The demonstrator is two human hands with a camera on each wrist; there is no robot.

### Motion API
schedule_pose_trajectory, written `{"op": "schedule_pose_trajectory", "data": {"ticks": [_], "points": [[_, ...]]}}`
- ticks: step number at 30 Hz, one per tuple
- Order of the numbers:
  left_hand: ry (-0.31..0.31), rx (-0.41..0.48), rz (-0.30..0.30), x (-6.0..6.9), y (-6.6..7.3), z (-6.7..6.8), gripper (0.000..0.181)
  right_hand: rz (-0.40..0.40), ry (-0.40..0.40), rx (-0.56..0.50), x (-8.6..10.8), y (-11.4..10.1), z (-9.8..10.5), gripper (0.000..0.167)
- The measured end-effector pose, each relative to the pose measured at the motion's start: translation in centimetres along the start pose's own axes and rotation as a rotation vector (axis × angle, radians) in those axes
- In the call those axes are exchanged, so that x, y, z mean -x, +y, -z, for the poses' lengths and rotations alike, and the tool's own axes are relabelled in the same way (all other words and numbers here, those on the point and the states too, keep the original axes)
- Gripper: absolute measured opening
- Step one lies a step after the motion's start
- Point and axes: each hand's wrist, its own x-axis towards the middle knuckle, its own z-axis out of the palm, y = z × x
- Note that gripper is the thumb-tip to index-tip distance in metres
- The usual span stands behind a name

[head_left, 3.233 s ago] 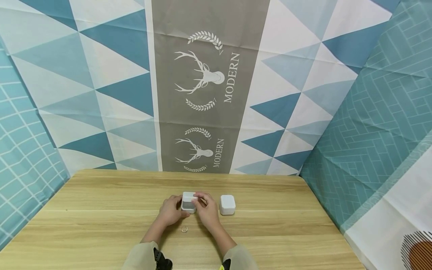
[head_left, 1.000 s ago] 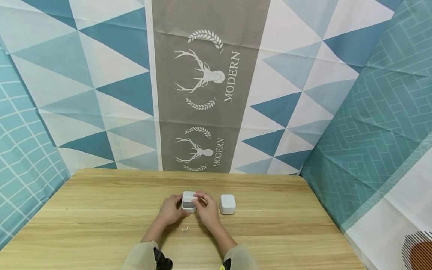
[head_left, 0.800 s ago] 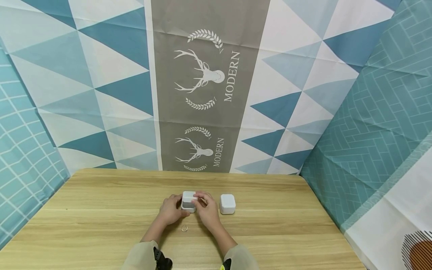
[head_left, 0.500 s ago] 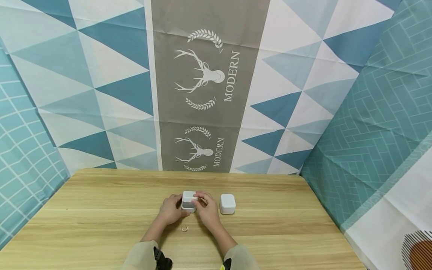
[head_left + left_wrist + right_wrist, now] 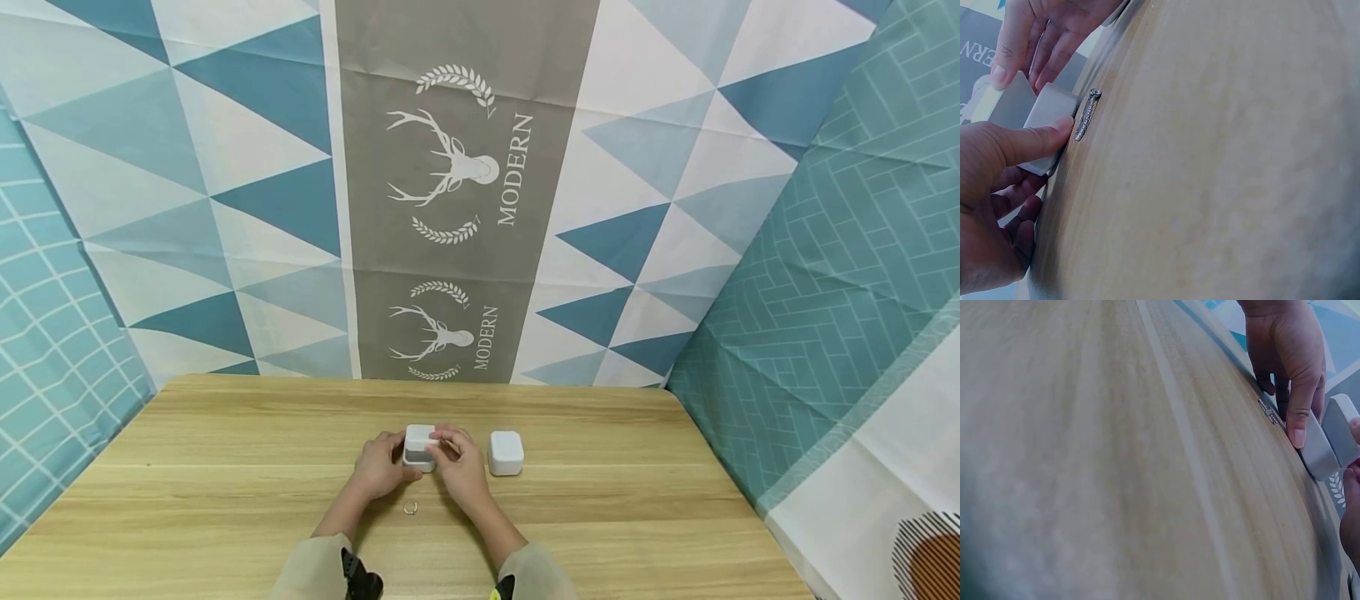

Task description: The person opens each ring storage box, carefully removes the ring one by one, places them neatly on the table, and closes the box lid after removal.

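A small white ring box (image 5: 421, 436) with rounded corners stands on the table, its lid tilted partly up and a grey inside showing. My left hand (image 5: 377, 468) holds the base from the left, the thumb (image 5: 1041, 140) lying along its front side in the left wrist view. My right hand (image 5: 462, 471) pinches the lid at its right edge. A silver ring (image 5: 410, 507) lies on the table just in front of the box; in the left wrist view the ring (image 5: 1088, 114) shows a studded band. What the box holds is hidden.
To the right of my right hand stands a second white box (image 5: 506, 453), closed, with rounded corners. The wooden table (image 5: 225, 492) ends at a patterned cloth backdrop (image 5: 450, 250) behind, with more cloth (image 5: 847, 275) on the sides.
Both hands keep their places on the box. The grey gap under the lid looks slightly narrower than about three seconds ago. The ring and second box lie where they were.
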Motion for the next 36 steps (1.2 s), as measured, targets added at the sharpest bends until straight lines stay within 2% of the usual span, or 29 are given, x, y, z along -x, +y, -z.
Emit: {"op": "schedule_pose_trajectory", "data": {"ticks": [2,9,13,21,36], "points": [[0.0,-0.002,0.0,0.0,0.0,0.0,0.073,0.0,-0.002,0.002,0.0,0.0,0.0,0.017],[-0.002,-0.002,0.003,0.1,-0.1,0.0,0.073,0.042,0.019,0.023,-0.8,3.1,-0.2,0.016],[-0.006,0.0,0.007,0.1,-0.1,0.0,0.073,0.065,0.017,0.032,-0.5,2.3,-0.2,0.016],[-0.002,0.007,-0.001,0.0,-0.1,0.0,0.073,0.046,0.005,0.038,0.1,0.1,0.1,0.017],[-0.01,0.013,0.007,0.0,-0.2,-0.1,0.073,0.075,0.014,0.045,0.2,0.1,0.0,0.018]]}}
